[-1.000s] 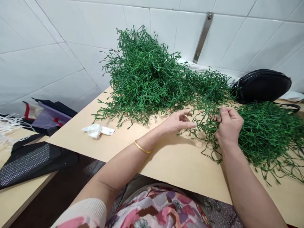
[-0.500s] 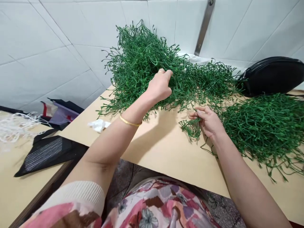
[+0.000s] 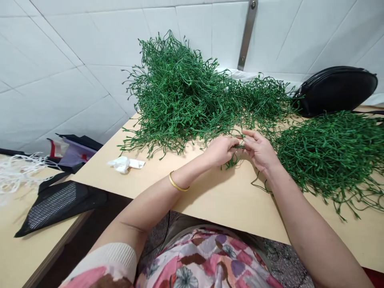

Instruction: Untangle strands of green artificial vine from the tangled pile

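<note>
My left hand (image 3: pixel 220 151), a gold bangle on its wrist, has its fingers pinched together close to my right hand's fingertips. My right hand (image 3: pixel 260 153) is closed on a few thin green strands (image 3: pixel 232 161) with small bud-like tips. Fingers of both hands meet over these strands, partly hiding them. Just behind the hands rises a large tangled heap of the same green strands (image 3: pixel 177 92). A second pile of green strands (image 3: pixel 333 156) lies to the right of my right hand. One loose strand hangs below my right palm.
A black zipped bag (image 3: pixel 336 90) stands at the back right by the tiled wall (image 3: pixel 99 36). Crumpled white tissue (image 3: pixel 121 164) lies left on the wooden table (image 3: pixel 228 200). Further left are white strands (image 3: pixel 19 172) and a black mesh piece (image 3: pixel 52 204) on another surface.
My left hand has come from the large heap down toward the front, to my right hand's fingertips. My right hand stays near the same spot. The view has shifted slightly.
</note>
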The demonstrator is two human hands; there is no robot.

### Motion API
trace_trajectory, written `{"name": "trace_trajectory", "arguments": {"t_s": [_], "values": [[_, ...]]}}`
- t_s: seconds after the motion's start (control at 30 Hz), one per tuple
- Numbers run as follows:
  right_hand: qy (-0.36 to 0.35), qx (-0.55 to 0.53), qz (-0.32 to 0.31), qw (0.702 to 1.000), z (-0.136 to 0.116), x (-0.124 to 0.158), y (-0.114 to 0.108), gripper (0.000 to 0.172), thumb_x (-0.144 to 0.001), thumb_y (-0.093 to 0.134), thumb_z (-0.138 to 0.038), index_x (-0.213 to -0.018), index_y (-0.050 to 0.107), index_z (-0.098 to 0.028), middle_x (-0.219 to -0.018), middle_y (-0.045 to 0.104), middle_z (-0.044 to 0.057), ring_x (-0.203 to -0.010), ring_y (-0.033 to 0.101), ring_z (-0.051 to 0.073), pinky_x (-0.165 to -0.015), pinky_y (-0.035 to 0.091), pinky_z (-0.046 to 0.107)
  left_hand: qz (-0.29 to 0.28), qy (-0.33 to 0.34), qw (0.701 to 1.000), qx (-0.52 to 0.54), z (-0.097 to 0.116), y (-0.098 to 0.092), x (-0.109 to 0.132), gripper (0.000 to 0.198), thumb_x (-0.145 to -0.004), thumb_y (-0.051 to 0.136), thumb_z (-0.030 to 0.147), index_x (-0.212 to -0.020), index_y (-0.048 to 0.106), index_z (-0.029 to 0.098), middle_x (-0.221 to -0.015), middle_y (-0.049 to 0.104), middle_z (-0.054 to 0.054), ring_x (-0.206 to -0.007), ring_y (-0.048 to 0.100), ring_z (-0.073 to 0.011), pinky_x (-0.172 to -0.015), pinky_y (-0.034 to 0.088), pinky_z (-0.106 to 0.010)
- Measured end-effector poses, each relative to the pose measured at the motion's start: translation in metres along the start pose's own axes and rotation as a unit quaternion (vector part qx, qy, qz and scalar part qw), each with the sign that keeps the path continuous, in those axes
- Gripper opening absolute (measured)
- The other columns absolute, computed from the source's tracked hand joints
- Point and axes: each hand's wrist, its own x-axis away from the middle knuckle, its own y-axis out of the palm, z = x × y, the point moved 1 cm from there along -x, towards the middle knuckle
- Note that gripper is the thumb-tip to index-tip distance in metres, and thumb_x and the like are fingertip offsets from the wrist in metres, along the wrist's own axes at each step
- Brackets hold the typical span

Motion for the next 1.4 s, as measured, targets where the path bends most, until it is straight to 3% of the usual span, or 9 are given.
{"name": "trace_trajectory", "arguments": {"t_s": [0.13,0.27,0.43,0.5,0.63,0.8,1.07,1.2,1.4], "values": [[-0.026,0.010,0.046,0.999,-0.003,0.001,0.002,0.040,-0.059,0.070,-0.037,-0.090,0.052,-0.020,-0.081,0.060,-0.001,-0.062,0.055,0.009,-0.055,0.047,0.024,0.074,-0.042,0.986,0.142,-0.010,0.006,-0.015,0.013,-0.072,0.053,0.020,-0.071,0.065,0.015,-0.072,0.063,-0.001,-0.071,0.055,-0.0130,-0.069,0.041,-0.024],[-0.065,0.042,0.088,0.993,-0.001,0.002,0.001,0.048,-0.060,0.071,-0.047,-0.093,0.050,-0.020,-0.069,0.057,-0.004,-0.056,0.053,0.008,-0.051,0.044,0.022,0.147,-0.111,0.923,0.337,-0.009,0.020,-0.026,0.009,-0.067,0.059,0.021,-0.068,0.063,0.013,-0.064,0.059,0.001,-0.062,0.050,-0.0090,-0.063,0.039,-0.021],[-0.037,0.061,0.043,0.997,0.002,-0.001,-0.004,0.039,-0.052,0.076,-0.044,-0.073,0.058,-0.017,-0.053,0.049,-0.006,-0.047,0.043,0.006,-0.045,0.040,0.021,0.078,-0.212,0.788,0.572,-0.010,0.026,-0.022,0.009,-0.062,0.064,0.017,-0.067,0.060,0.012,-0.058,0.057,0.002,-0.056,0.052,-0.0081,-0.060,0.043,-0.022],[-0.030,0.059,0.052,0.996,0.000,-0.002,-0.007,0.036,-0.051,0.077,-0.043,-0.066,0.058,-0.017,-0.050,0.046,-0.007,-0.045,0.042,0.006,-0.044,0.039,0.021,0.032,-0.248,0.761,0.598,-0.014,0.021,-0.020,0.012,-0.061,0.067,0.016,-0.070,0.060,0.012,-0.058,0.057,0.001,-0.051,0.052,-0.0076,-0.056,0.043,-0.023],[-0.075,0.099,0.041,0.991,-0.007,0.000,-0.011,0.030,-0.055,0.075,-0.041,-0.065,0.060,-0.016,-0.057,0.048,-0.005,-0.048,0.044,0.005,-0.046,0.038,0.020,-0.034,-0.238,0.784,0.572,-0.022,0.009,-0.018,0.014,-0.063,0.070,0.019,-0.066,0.058,0.011,-0.047,0.047,0.005,-0.041,0.044,-0.0047,-0.049,0.039,-0.020],[-0.107,0.138,-0.006,0.985,-0.012,0.004,-0.014,0.025,-0.062,0.072,-0.041,-0.070,0.064,-0.018,-0.062,0.052,-0.003,-0.056,0.047,0.007,-0.056,0.043,0.023,-0.087,-0.202,0.756,0.617,-0.027,0.001,-0.015,0.022,-0.068,0.068,0.033,-0.065,0.055,0.015,-0.039,0.027,0.009,-0.039,0.037,-0.0062,-0.050,0.042,-0.024],[0.031,0.014,-0.097,0.995,-0.004,0.002,-0.020,0.028,-0.066,0.069,-0.044,-0.081,0.065,-0.020,-0.079,0.063,0.003,-0.070,0.057,0.015,-0.064,0.048,0.031,0.028,-0.213,0.836,0.505,-0.027,-0.002,-0.016,0.018,-0.054,0.074,0.021,-0.069,0.067,0.013,-0.060,0.060,0.002,-0.052,0.046,-0.0053,-0.055,0.039,-0.023],[0.043,-0.001,-0.102,0.994,-0.005,0.003,-0.017,0.032,-0.069,0.066,-0.045,-0.088,0.066,-0.020,-0.083,0.064,0.005,-0.073,0.058,0.015,-0.065,0.048,0.032,0.096,-0.167,0.863,0.467,-0.023,-0.003,-0.017,0.011,-0.056,0.071,0.019,-0.063,0.065,0.013,-0.060,0.060,0.002,-0.056,0.048,-0.0063,-0.063,0.041,-0.023],[0.040,-0.010,-0.106,0.994,-0.002,0.001,-0.018,0.032,-0.073,0.061,-0.048,-0.088,0.066,-0.020,-0.085,0.065,0.005,-0.072,0.058,0.014,-0.067,0.048,0.031,0.119,-0.113,0.916,0.365,-0.022,-0.002,-0.015,0.008,-0.064,0.064,0.020,-0.066,0.065,0.012,-0.065,0.060,0.001,-0.061,0.049,-0.0078,-0.064,0.039,-0.023]]}}
